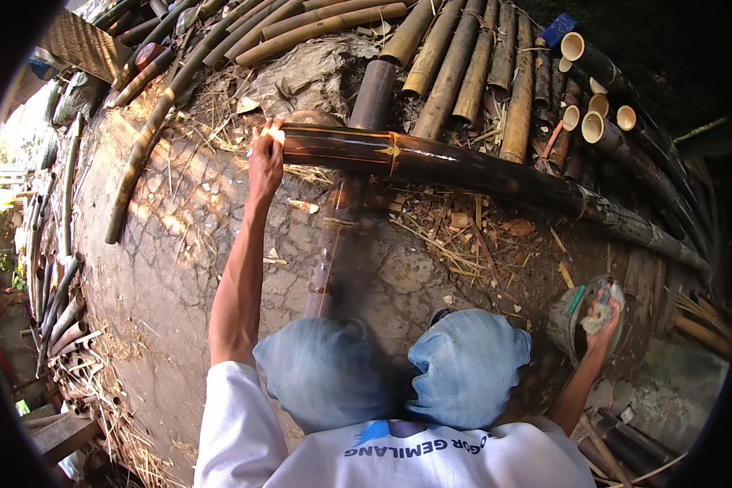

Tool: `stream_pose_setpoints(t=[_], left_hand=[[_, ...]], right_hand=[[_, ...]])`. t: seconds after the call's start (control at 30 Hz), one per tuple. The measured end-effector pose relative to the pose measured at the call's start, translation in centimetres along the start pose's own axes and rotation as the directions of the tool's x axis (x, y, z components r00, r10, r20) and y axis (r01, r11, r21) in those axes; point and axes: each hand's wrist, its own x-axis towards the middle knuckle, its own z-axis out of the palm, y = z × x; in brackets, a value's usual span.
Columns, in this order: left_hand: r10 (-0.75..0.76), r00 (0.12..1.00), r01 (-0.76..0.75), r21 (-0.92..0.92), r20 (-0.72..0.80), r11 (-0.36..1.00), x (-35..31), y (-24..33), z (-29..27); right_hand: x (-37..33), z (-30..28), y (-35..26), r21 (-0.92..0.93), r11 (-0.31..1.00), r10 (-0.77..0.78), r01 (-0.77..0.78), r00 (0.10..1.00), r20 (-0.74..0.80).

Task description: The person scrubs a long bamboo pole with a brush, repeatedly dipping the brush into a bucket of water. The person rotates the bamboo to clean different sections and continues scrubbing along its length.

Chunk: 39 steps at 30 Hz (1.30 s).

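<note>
A long, dark, wet-looking bamboo pole lies crosswise in front of me, with a pale ring at a joint. Its left end is gripped by my left hand, fingers curled at the cut end. Beneath it, pointing away from me, runs another bamboo length that crosses under the pole. Off to the right, my right hand reaches into a grey bucket. Its fingers are closed on a crumpled pale wad, whose kind I cannot make out. A green stick-like object leans at the bucket's rim.
Many cut bamboo lengths lie stacked at the far side, with more curved poles to the left. Cracked earth carries straw and chips. My knees are bent close behind the pole.
</note>
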Motion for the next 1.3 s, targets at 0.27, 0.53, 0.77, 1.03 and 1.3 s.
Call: stream_pose_setpoints(t=[0.27, 0.53, 0.77, 1.03, 1.3], left_hand=[[0.419, 0.905, -0.329, 0.498, -0.078, 0.802, 0.5, 4.7, 5.7], [-0.056, 0.993, 0.093, -0.382, 0.107, 0.920, 2.4, 8.1, 5.2], [0.408, 0.770, -0.549, 0.183, 0.491, 0.816, -0.3, 12.5, 6.4], [0.393, 0.593, -0.743, 0.289, 0.703, 0.604, 1.0, 17.8, 14.9], [0.269, 0.673, -0.597, 0.291, 0.688, 0.748, -3.8, 13.6, 7.5]], right_hand=[[6.5, 46.1, 8.7, -0.627, 0.290, -0.306, 0.723, 0.691, 0.655], [4.3, 66.2, 19.5, -0.423, 0.281, -0.463, 0.861, 0.508, 0.726], [13.6, 33.2, 4.5, -0.935, -0.326, -0.564, 0.142, 0.764, 0.313], [10.4, 39.9, 2.2, -0.949, 0.237, -0.199, 0.209, 0.966, 0.163], [5.1, 39.4, 8.4, -0.827, 0.154, -0.495, 0.541, 0.766, 0.409]])
